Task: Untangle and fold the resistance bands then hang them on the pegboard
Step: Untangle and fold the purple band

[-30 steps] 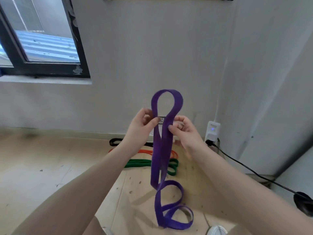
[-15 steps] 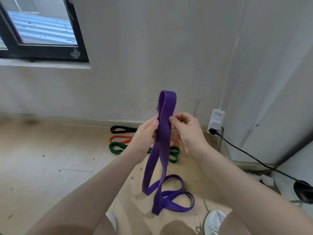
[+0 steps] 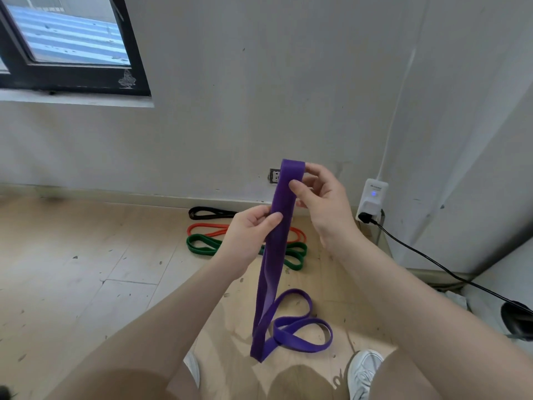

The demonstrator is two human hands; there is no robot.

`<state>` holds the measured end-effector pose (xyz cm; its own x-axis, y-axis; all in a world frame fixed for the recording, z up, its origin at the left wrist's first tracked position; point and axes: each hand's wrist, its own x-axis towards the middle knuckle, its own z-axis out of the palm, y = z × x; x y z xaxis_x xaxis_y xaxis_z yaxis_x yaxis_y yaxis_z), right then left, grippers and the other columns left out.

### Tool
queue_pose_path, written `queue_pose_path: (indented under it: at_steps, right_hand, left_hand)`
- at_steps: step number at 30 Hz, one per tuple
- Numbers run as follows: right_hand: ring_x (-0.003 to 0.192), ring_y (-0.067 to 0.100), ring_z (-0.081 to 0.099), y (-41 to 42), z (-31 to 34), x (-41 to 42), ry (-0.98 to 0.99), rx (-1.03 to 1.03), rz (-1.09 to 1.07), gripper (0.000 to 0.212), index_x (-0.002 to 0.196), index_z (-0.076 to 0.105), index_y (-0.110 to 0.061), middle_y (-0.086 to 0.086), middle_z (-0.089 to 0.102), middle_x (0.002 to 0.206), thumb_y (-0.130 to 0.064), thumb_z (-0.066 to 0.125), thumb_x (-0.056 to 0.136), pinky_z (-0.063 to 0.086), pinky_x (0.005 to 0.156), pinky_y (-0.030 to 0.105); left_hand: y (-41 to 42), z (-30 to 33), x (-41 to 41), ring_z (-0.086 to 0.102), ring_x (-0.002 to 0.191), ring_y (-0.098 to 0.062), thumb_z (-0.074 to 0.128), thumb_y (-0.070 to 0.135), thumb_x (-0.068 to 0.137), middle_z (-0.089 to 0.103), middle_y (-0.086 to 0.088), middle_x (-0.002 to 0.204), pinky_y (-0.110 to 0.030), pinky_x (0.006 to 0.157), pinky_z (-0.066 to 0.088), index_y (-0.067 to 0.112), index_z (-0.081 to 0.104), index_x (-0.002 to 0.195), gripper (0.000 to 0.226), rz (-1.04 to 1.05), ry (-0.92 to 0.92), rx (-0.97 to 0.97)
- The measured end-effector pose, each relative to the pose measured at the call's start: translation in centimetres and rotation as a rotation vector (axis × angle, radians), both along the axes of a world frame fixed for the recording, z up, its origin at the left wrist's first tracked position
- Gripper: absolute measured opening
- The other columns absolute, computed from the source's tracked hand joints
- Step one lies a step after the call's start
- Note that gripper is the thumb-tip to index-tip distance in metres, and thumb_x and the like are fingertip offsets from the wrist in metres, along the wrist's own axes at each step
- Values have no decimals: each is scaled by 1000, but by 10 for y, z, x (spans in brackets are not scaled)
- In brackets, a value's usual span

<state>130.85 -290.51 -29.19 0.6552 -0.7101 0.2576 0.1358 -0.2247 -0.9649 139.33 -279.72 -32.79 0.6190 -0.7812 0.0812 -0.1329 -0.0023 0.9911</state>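
Observation:
A wide purple resistance band (image 3: 274,255) hangs upright in front of me, pressed flat at its top fold, with its lower end looped on the wooden floor. My right hand (image 3: 320,203) pinches the top of the purple band. My left hand (image 3: 251,229) grips the band a little lower, on its left edge. Behind the hands, a black band (image 3: 207,212), an orange band (image 3: 207,228) and a green band (image 3: 202,246) lie side by side on the floor near the wall. No pegboard is in view.
A white plug adapter (image 3: 373,200) with a blue light sits on the wall at right, and a black cable (image 3: 432,261) runs from it across the floor. A wall socket (image 3: 274,176) is behind the band. A window (image 3: 66,41) is upper left. My white shoe (image 3: 363,370) is below.
The open loop at the band's top has been pressed flat. My right hand moved up to the top fold and my left hand slid lower. The view tilted down.

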Motion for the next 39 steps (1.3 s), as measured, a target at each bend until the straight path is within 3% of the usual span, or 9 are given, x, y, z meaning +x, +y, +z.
queue_pose_path:
  at_steps: [6, 12, 14, 18, 22, 25, 33, 36, 39]
  right_hand:
    - [63, 3, 64, -9, 3, 10, -11, 211, -64, 6, 96, 56, -12, 0, 65, 80, -16, 56, 93, 50, 54, 16]
    - [63, 11, 61, -17, 18, 27, -151, 496, -113, 8, 86, 54, -14, 5, 63, 81, -17, 60, 91, 51, 52, 17]
    - [68, 13, 64, -22, 23, 28, -183, 540, -76, 12, 90, 55, -12, 5, 66, 84, -23, 59, 91, 57, 63, 22]
    - [97, 15, 61, -13, 4, 16, 93, 350, -54, 41, 120, 51, -16, 0, 61, 108, -45, 50, 91, 52, 91, 42]
    - [96, 16, 64, 12, -25, 0, 164, 82, 69, 6, 97, 53, -27, 0, 64, 102, -30, 54, 92, 55, 86, 43]
    - [91, 11, 63, 16, -25, 6, 229, -92, 20, 10, 96, 55, -25, -7, 64, 94, -18, 58, 90, 57, 82, 36]
    - [87, 15, 69, 10, -11, 12, 195, 174, 159, 23, 113, 50, -22, 1, 69, 104, -15, 55, 92, 59, 76, 34]
    - [77, 2, 65, 10, -8, 6, 281, 40, 298, 22, 114, 59, -21, -9, 69, 87, -17, 48, 96, 49, 60, 11]
    - [56, -3, 57, 10, -8, 3, 260, 40, 277, 20, 102, 66, -15, -9, 65, 74, -17, 47, 96, 41, 49, 9]
  left_hand:
    - [14, -35, -9, 67, 91, -9, 56, 11, 90, 71, 4, 96, -22, 76, 55, 23, 59, 106, 20, -110, -39, 190]
    - [10, -26, -15, 69, 85, -13, 57, 11, 89, 72, 1, 87, -27, 76, 56, 17, 59, 107, 18, -52, 7, 96]
    - [6, -14, -13, 69, 80, -10, 57, 13, 89, 71, 6, 81, -23, 70, 56, 24, 60, 100, 16, 28, -1, 37]
    - [-7, 22, -3, 69, 80, -9, 56, 16, 91, 71, 7, 82, -24, 69, 56, 32, 58, 91, 15, 163, 8, -57]
    - [-21, 59, 17, 68, 88, -21, 56, 21, 92, 71, -1, 88, -39, 78, 56, 26, 59, 88, 8, 301, 71, -138]
    - [-25, 79, 23, 68, 80, -18, 55, 17, 93, 71, -2, 84, -30, 63, 57, 21, 59, 84, 10, 321, 123, -179]
    - [-24, 97, 22, 69, 71, -13, 54, 16, 93, 71, -3, 81, -27, 64, 57, 17, 62, 85, 11, 313, 96, -191]
    - [-21, 97, 21, 69, 72, -13, 54, 17, 94, 71, -4, 83, -25, 62, 56, 15, 63, 88, 11, 293, 106, -176]
    - [-18, 96, 29, 68, 81, -16, 49, 24, 96, 71, -6, 92, -29, 73, 57, 8, 62, 100, 20, 255, 247, -133]
